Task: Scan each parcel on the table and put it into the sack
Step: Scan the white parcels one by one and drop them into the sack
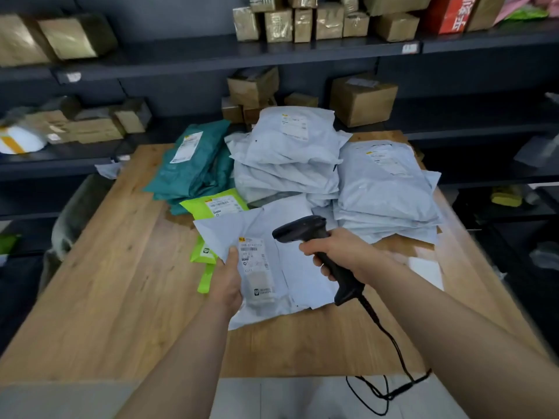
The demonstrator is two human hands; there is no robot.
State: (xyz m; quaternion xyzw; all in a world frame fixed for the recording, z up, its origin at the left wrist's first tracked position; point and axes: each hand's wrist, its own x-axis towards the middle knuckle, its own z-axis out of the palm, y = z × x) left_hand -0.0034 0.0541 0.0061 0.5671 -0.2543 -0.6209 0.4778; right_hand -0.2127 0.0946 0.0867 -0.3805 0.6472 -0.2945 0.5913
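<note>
Left hand grips a grey parcel by its left edge, thumb beside the label, low over the table. Right hand is wrapped round the scanner handle, its head just above the parcel and to the label's right. Behind lie grey stacks and teal parcels.

Dark metal shelves along the far side hold cardboard boxes. A wooden desk stands on pale floor.

White parcel lies label-up beside stacked parcels on table.
</note>
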